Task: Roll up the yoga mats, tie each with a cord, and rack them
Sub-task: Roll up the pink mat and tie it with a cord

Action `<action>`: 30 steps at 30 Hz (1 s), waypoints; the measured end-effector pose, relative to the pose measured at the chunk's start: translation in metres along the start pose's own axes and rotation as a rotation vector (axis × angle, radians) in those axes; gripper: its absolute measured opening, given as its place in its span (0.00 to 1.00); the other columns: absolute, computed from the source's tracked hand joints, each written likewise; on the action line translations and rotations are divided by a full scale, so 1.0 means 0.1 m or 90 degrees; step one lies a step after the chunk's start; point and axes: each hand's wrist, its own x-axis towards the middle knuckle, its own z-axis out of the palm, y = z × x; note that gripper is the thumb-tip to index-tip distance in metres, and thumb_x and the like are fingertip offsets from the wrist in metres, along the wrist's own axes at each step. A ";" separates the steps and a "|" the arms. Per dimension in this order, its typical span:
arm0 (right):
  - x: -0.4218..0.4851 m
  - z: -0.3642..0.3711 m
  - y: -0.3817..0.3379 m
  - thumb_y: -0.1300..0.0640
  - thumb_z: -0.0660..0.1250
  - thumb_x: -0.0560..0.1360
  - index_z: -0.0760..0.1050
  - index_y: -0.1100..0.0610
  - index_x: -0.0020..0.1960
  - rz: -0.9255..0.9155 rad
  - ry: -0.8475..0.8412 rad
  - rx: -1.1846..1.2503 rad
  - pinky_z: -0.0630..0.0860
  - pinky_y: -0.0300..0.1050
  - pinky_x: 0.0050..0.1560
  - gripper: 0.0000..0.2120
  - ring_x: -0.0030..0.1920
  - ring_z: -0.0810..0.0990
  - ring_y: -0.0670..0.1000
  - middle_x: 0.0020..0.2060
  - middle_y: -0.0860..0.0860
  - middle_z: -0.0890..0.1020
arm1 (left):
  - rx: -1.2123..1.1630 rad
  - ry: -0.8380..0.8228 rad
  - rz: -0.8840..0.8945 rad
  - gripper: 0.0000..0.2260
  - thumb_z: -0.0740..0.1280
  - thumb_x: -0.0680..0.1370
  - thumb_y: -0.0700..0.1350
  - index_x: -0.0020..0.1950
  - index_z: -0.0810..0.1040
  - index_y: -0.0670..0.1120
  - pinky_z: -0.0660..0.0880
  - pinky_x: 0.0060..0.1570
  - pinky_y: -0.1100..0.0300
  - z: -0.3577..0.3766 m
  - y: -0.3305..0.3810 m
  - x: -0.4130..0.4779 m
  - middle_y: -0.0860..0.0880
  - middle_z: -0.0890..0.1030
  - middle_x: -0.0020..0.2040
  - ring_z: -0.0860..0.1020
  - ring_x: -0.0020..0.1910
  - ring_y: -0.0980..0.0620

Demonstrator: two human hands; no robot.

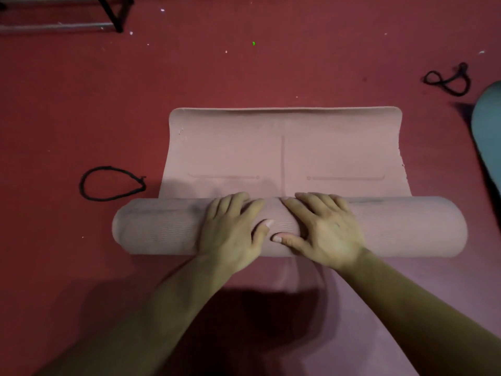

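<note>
Rack [113,14]: only a black leg and two grey bars show in the far left corner; whether anything is on it cannot be told from this cut-off view

Pink mat [284,153]: on the red floor [67,104], mid-frame. Near part is wound into a thick roll [157,229] lying crosswise. Far part is flat, with its far edge curling up slightly. Faint lines are printed on the flat part: one centre line running away from the person and a short bar on each side of it. The roll is wider than the flat part looks, and both its ends stick out past the flat part's side edges.

Left hand [233,229]: palm down on the roll, just left of centre. Fingers are straight and close together, reaching over the top toward the flat part. Thumb is spread inward. It presses and clasps nothing.

Right hand [322,229]: palm down on the roll, just right of centre. Fingers are splayed over the top and the thumb points left along the near side. Flat press, no pinch.

The thumb tips are near each other but apart. The index fingers angle toward the centre line. Both bare forearms enter from the bottom edge and converge on the roll.

Surroundings:
- Left cord [111,183]: black, lies as a closed loop with a knot on the floor, just beyond the roll's left end and beside the flat part, touching neither
- Right cord [447,80]: black, loosely tangled, far right, well apart from the pink mat
- Teal mat [488,131]: cut off by the right edge, near the right cord
- Small pale specks on the far floor
- Nothing lies on the flat part ahead of the roll
</note>
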 end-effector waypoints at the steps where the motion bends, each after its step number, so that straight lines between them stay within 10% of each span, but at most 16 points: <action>1: 0.04 0.00 0.01 0.25 0.59 0.75 0.79 0.52 0.68 -0.005 0.013 0.012 0.73 0.54 0.60 0.37 0.59 0.81 0.57 0.59 0.53 0.82 | 0.012 0.004 0.004 0.20 0.59 0.77 0.59 0.63 0.79 0.52 0.73 0.58 0.45 0.01 -0.02 0.05 0.48 0.78 0.58 0.77 0.54 0.43; 30: 0.31 0.10 0.08 0.36 0.59 0.82 0.78 0.56 0.68 0.018 0.075 -0.015 0.74 0.55 0.65 0.28 0.63 0.78 0.59 0.60 0.55 0.80 | 0.001 0.093 0.080 0.19 0.58 0.81 0.56 0.64 0.79 0.47 0.75 0.54 0.45 0.06 -0.19 0.61 0.42 0.79 0.58 0.78 0.51 0.41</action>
